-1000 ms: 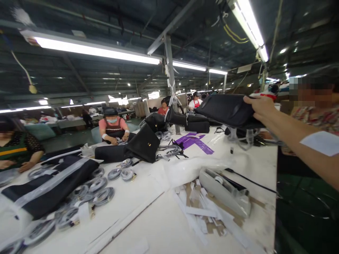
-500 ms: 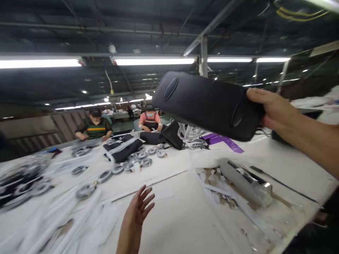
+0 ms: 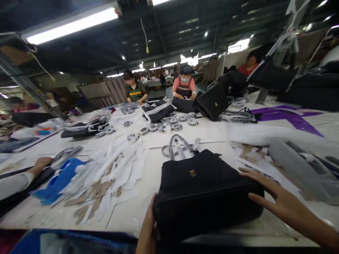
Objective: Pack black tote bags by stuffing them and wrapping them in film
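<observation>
A black handbag (image 3: 209,176) lies on the table in front of me, with a small gold emblem on its upper face and wrapped handles (image 3: 181,146) pointing away. Its broad dark side faces me. My left hand (image 3: 148,225) rests along the bag's left end, fingers straight and partly hidden by it. Over the right end, my right hand (image 3: 270,192) is spread, with thumb and fingers apart at the bag's edge. Neither hand is seen wrapped around the bag.
Paper and card scraps (image 3: 106,187) lie left, beside a blue holder (image 3: 57,181) and another person's arm (image 3: 23,180). Grey wrapped material (image 3: 299,169) and purple sheeting (image 3: 291,116) lie right. Farther back are several wrapped strap coils (image 3: 173,121), black bags (image 3: 212,100) and co-workers (image 3: 184,86).
Earlier my right hand held up a black piece with two oval marks, while my left hand was open and apart. Now a handbag lies between both hands. The view has turned right and down.
</observation>
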The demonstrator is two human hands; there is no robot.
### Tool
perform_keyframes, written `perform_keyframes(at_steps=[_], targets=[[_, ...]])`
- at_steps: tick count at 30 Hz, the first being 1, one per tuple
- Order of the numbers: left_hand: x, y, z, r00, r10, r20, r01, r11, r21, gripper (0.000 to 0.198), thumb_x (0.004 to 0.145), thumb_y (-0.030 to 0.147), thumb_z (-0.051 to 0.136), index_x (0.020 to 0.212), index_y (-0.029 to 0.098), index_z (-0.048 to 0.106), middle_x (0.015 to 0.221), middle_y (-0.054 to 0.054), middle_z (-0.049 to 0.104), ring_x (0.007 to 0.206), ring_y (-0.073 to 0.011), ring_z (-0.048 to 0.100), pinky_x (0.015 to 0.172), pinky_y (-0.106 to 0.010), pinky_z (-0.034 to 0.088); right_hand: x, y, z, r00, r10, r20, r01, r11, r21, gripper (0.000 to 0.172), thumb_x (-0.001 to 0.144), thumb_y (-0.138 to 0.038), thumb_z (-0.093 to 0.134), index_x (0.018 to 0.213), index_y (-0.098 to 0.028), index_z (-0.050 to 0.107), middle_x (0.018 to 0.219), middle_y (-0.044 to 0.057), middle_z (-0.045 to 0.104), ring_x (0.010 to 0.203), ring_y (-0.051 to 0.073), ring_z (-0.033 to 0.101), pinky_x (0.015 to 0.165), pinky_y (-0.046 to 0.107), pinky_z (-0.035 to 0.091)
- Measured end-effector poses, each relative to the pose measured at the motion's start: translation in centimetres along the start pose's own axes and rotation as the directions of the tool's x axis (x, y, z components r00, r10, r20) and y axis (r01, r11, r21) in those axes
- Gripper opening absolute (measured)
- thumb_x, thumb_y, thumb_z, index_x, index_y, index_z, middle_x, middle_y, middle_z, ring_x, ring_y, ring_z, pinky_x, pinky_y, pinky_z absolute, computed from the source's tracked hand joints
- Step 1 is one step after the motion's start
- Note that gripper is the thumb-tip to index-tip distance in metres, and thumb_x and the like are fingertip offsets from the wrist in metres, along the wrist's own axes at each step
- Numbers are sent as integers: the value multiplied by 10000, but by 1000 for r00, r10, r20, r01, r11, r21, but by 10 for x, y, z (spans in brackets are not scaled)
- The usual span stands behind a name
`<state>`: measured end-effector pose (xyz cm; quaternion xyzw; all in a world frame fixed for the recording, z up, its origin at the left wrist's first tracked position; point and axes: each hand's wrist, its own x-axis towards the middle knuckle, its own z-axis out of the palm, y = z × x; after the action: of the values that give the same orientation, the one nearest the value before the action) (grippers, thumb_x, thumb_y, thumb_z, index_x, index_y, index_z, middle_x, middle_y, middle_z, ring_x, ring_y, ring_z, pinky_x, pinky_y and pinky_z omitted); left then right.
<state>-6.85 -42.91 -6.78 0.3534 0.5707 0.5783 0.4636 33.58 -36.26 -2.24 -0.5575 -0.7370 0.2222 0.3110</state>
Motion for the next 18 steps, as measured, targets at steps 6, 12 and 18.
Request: perform_keyframes(at_steps=[6,12,18], targets=[[-33,26,-1,974,225,-29,-202,918,341,764,815,577,638,1471,283,379,1540,-51,401,1453,-308,295,1209,-477,241,-23,-6,20,987,54,-153,-52,998,20,723,745,-633,660,1368,-314,478,1422,67,547,1307,369,492,1075,519,447],[-12,52,-2,917,393,70,-391,849,356,523,784,499,692,1206,217,564,1368,-124,562,1311,-329,483,1120,-459,359,-33,-14,37,973,178,-145,-178,984,15,723,740,-631,641,1351,-271,503,1328,70,627,1207,342,587,1019,449,501],[25,28,-17,985,152,76,-169,817,551,442,820,608,582,1005,212,646,988,-92,710,993,-335,636,895,-447,478,-23,-27,82,840,407,-359,-397,912,106,555,856,-648,421,1100,-201,642,1105,99,718,1101,331,633,945,431,508]])
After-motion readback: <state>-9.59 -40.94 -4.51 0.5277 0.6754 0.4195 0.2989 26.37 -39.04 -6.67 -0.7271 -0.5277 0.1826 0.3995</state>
